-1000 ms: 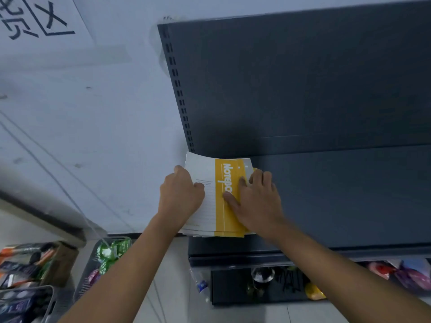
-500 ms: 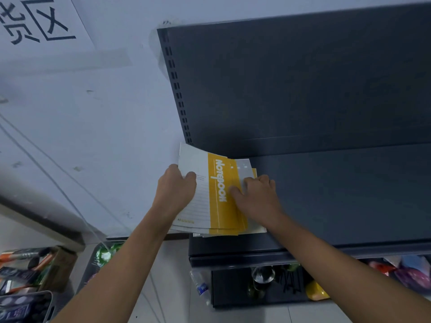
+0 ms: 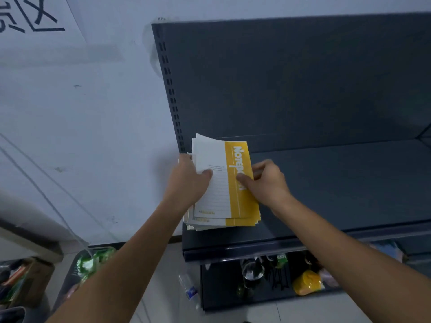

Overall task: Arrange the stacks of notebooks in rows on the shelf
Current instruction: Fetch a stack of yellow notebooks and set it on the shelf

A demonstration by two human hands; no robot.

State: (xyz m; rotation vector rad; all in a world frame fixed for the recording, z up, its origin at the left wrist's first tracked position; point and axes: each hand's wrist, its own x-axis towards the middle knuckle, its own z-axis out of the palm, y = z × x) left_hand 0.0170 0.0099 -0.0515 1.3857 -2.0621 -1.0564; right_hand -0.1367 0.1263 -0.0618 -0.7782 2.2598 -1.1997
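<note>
White-and-yellow notebook stack [image 3: 221,194], edges uneven

The left hand [image 3: 187,180] and right hand [image 3: 268,183] are bare. The left forearm [image 3: 130,264] runs in from 7 o'clock, the right forearm [image 3: 349,252] from 4 o'clock; both are slim, smooth and bare as far as they show, wrists uncovered.

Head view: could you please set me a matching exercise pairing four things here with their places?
Things: 1 left hand; 2 right hand; 3 notebook stack; 4 plastic bottle.
Places: A on the floor; B thumb on the cover's yellow strip; C at the shelf's left end; D gripping the stack's white left side.
Pairs: 1-D; 2-B; 3-C; 4-A.
</note>
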